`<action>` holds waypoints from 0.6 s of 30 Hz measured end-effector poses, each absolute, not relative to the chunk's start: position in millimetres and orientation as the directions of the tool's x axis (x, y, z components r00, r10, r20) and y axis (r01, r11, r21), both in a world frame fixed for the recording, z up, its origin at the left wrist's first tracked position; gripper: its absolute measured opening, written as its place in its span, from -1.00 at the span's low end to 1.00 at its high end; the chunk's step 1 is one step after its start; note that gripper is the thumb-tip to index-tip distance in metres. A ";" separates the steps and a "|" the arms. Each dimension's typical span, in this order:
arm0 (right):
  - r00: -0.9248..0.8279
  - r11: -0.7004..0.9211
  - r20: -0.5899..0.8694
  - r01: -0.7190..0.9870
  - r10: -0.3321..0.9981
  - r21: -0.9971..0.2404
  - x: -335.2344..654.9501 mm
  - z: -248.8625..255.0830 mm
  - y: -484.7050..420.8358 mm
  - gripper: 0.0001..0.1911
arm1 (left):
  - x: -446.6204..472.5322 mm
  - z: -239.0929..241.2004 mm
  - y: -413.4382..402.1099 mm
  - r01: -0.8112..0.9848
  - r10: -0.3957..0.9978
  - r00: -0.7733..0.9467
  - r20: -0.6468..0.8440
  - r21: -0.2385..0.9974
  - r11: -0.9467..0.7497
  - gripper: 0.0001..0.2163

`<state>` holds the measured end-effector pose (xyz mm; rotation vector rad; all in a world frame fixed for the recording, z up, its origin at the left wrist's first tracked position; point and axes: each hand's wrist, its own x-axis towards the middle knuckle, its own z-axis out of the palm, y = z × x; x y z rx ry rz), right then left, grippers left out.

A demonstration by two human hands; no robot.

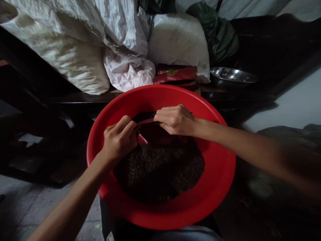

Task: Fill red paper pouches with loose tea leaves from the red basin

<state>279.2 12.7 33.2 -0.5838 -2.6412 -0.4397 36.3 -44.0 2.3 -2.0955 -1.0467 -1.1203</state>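
A large red plastic basin [160, 219] holds a mound of dark, dry, loose material [160, 170], perhaps tea leaves. Over the mound, a dark red bag [163, 135] is held by its edge, its lower part in shadow. At the bag's left end, my left hand [120, 137] is closed with fingers curled round the edge. My right hand [177, 118] pinches the same edge further right. Between the two hands the rim of the bag bows upward. Whether anything is inside the bag is too dark to tell.
Behind the basin, red bags [178, 74] with a yellow emblem lie on a dark wooden bench [85, 97]. White woven sacks [75, 53] and a dark green sack [218, 33] stand there too. A steel bowl [233, 75] sits at the right. Grey floor tiles show lower left.
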 end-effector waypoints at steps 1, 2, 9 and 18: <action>-0.831 0.855 0.441 0.468 0.339 0.225 284.6 31.6 13.2 -0.70 | 33.9 1.6 -44.2 0.822 0.372 0.353 0.859 -0.094 -0.562 -0.80; -0.829 0.847 0.438 0.478 0.348 0.232 290.5 29.9 14.1 -0.68 | 31.0 0.9 -44.4 0.818 0.371 0.350 0.860 -0.088 -0.568 -0.81; -0.752 0.785 0.393 0.610 0.528 0.113 338.3 21.5 20.9 -0.69 | 18.3 -6.0 -45.7 0.875 0.496 0.256 0.830 0.019 -0.484 -0.87; -0.721 0.677 0.343 0.689 0.602 0.260 366.0 13.7 22.0 -0.56 | 9.7 -8.3 -38.5 0.861 0.424 0.300 0.855 -0.050 -0.506 -0.82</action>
